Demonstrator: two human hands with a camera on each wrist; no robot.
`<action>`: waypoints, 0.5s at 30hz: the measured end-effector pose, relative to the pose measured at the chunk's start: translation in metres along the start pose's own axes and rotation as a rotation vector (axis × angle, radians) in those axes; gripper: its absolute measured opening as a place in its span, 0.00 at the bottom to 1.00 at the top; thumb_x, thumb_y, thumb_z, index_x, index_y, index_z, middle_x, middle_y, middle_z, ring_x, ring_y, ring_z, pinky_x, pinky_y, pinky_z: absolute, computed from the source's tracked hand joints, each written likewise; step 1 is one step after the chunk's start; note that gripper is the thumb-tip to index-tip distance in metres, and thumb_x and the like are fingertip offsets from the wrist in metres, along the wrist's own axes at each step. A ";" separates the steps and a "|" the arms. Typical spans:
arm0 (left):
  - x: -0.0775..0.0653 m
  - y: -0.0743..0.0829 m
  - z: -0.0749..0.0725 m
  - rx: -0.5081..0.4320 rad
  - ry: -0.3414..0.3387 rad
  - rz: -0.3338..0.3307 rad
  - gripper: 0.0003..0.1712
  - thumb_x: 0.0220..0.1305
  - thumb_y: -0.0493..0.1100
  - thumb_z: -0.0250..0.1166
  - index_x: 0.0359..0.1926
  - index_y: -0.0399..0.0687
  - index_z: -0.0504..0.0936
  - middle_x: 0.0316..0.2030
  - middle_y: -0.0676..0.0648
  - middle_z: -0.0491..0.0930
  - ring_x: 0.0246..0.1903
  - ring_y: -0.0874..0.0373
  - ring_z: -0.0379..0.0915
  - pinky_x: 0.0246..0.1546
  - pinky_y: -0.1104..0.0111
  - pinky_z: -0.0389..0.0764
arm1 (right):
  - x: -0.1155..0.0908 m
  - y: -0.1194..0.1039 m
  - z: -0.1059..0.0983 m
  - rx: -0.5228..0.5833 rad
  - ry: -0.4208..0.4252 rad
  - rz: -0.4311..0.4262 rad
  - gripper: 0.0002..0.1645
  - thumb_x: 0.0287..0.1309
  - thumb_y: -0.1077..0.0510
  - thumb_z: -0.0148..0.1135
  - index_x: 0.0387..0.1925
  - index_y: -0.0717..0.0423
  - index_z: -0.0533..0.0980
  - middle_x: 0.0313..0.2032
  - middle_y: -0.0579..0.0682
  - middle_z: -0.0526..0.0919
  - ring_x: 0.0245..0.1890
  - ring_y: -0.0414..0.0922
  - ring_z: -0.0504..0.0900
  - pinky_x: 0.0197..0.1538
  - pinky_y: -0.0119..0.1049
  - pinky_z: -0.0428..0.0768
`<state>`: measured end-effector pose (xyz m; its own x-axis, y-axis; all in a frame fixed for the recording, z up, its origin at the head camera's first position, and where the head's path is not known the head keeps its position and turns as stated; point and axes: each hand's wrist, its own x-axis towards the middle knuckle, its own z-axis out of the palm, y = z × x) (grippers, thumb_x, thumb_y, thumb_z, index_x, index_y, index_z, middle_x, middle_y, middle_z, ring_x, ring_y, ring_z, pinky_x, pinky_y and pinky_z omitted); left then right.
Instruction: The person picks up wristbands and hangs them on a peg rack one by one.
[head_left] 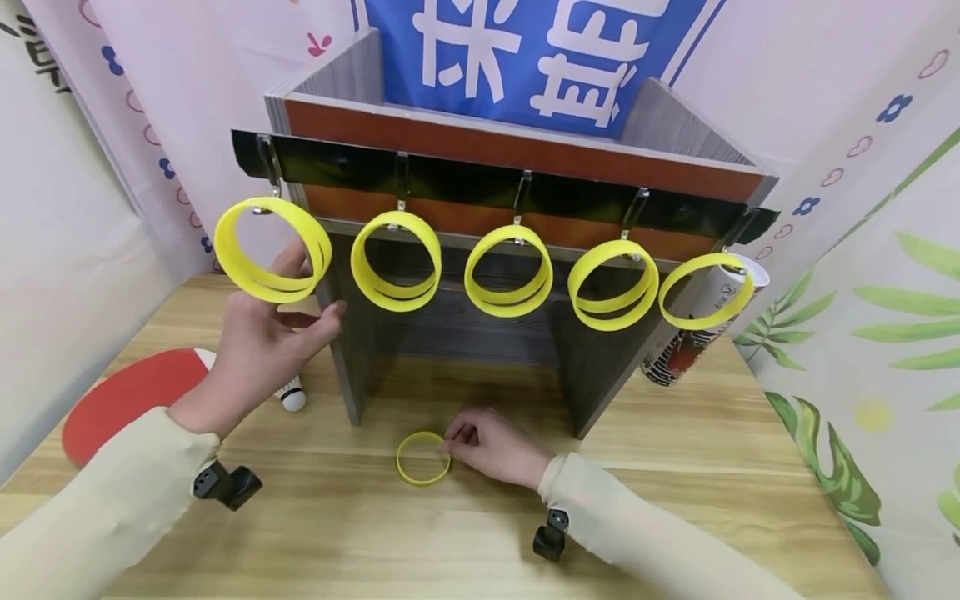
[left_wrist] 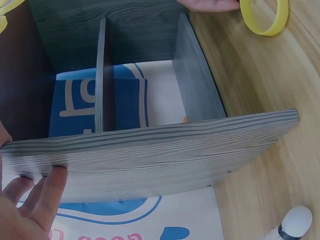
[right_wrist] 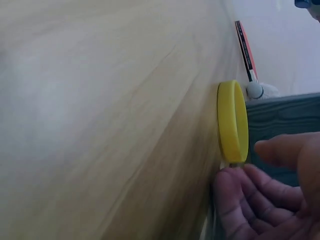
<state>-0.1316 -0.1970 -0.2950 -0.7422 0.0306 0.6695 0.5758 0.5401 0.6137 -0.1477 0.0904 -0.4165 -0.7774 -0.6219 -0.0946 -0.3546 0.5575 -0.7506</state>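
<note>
My left hand [head_left: 258,350] grips the left side panel of a grey wooden shelf unit [head_left: 347,350], thumb at the front edge and fingertips [left_wrist: 56,182] on the outer face. On the table, a yellow ring [head_left: 399,467] lies flat before the unit. My right hand [head_left: 495,446] is at the ring's right edge. In the right wrist view, fingertips [right_wrist: 227,182] touch or nearly touch the ring's near end, while another digit stays apart from it. Several yellow rings [head_left: 508,310] hang from hooks along a black strip [head_left: 457,177] across the unit's front.
Left of the unit are a red table tennis bat [head_left: 142,400] and a shuttlecock [head_left: 293,397]. A printed can or tube [head_left: 686,333] stands by its right side. Patterned curtains [head_left: 840,100] surround the wooden table [head_left: 675,500]. A blue banner [head_left: 510,58] hangs behind.
</note>
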 end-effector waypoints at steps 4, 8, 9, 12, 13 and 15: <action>0.001 0.000 0.001 -0.019 -0.013 -0.006 0.44 0.56 0.23 0.70 0.74 0.42 0.71 0.56 0.36 0.82 0.42 0.75 0.77 0.36 0.86 0.83 | 0.006 -0.005 0.004 -0.072 0.001 0.034 0.06 0.67 0.56 0.68 0.38 0.55 0.84 0.33 0.47 0.85 0.31 0.33 0.76 0.38 0.26 0.78; -0.001 0.001 0.000 -0.028 -0.015 -0.027 0.42 0.57 0.24 0.70 0.73 0.42 0.72 0.58 0.37 0.82 0.45 0.76 0.77 0.37 0.87 0.83 | 0.011 -0.007 0.007 -0.114 -0.003 0.045 0.05 0.66 0.57 0.68 0.36 0.55 0.85 0.31 0.46 0.84 0.29 0.33 0.76 0.36 0.26 0.78; -0.001 0.001 0.000 -0.027 -0.015 -0.030 0.42 0.56 0.24 0.70 0.73 0.42 0.71 0.60 0.37 0.82 0.46 0.76 0.77 0.37 0.87 0.83 | 0.011 -0.007 0.007 -0.118 -0.001 0.045 0.05 0.66 0.58 0.68 0.35 0.55 0.85 0.30 0.46 0.84 0.29 0.33 0.76 0.36 0.26 0.78; -0.001 0.001 0.000 -0.027 -0.014 -0.030 0.42 0.56 0.24 0.70 0.73 0.43 0.72 0.61 0.37 0.81 0.46 0.76 0.77 0.37 0.87 0.83 | 0.011 -0.006 0.007 -0.115 0.010 0.041 0.04 0.65 0.61 0.67 0.34 0.55 0.85 0.31 0.46 0.84 0.29 0.33 0.76 0.36 0.25 0.78; -0.001 0.000 0.001 -0.030 -0.012 -0.028 0.43 0.56 0.24 0.70 0.73 0.43 0.71 0.62 0.37 0.81 0.46 0.76 0.77 0.37 0.87 0.83 | 0.011 -0.005 0.007 -0.113 0.015 0.037 0.05 0.65 0.62 0.66 0.33 0.55 0.85 0.31 0.47 0.84 0.30 0.34 0.76 0.36 0.25 0.78; 0.000 0.000 0.001 -0.039 -0.005 -0.022 0.45 0.55 0.23 0.70 0.74 0.45 0.71 0.62 0.37 0.81 0.46 0.75 0.77 0.36 0.86 0.83 | 0.010 -0.004 0.007 -0.105 0.024 0.031 0.05 0.65 0.63 0.65 0.33 0.56 0.85 0.32 0.47 0.85 0.30 0.34 0.77 0.36 0.26 0.78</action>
<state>-0.1321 -0.1963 -0.2956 -0.7565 0.0234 0.6535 0.5721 0.5077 0.6441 -0.1503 0.0781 -0.4189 -0.8007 -0.5906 -0.1003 -0.3814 0.6316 -0.6750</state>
